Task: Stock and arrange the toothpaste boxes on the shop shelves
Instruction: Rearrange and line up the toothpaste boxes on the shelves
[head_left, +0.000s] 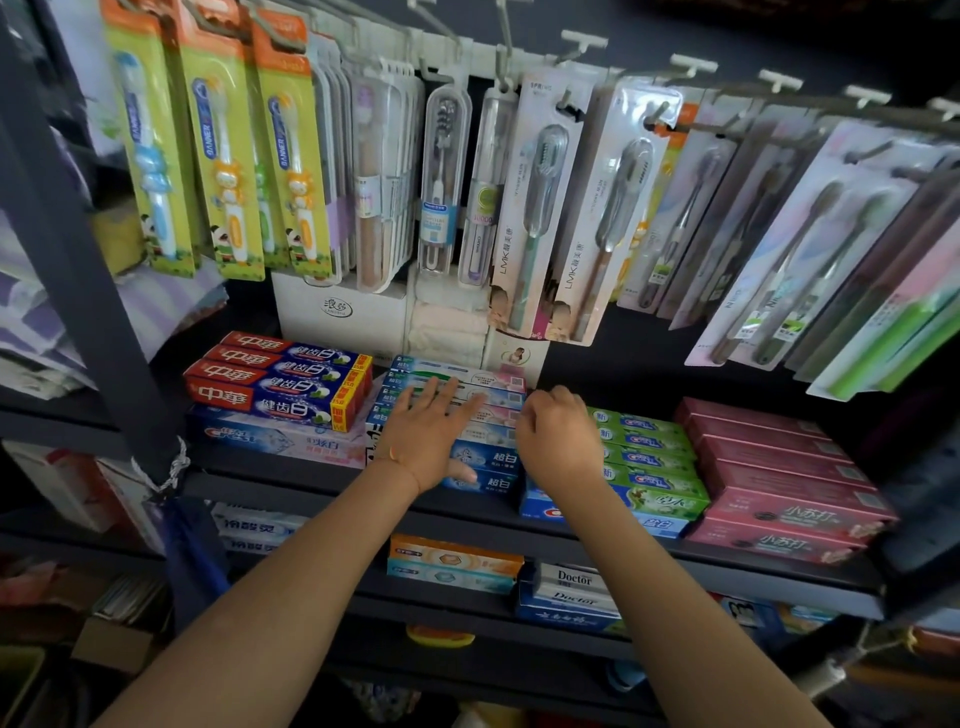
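Toothpaste boxes lie in stacks on a dark shelf. Red boxes sit at the left on a pale blue box. In the middle is a stack of blue-and-white boxes. My left hand lies flat on top of this middle stack, fingers straight and spread. My right hand hovers at the stack's right edge with fingers curled; whether it grips a box is hidden. Green boxes and pink boxes fill the right side.
Packaged toothbrushes hang on hooks just above the shelf, close over the boxes. A lower shelf holds orange-and-teal boxes and Doctor boxes. A dark upright post stands at the left. White cartons stand behind the stacks.
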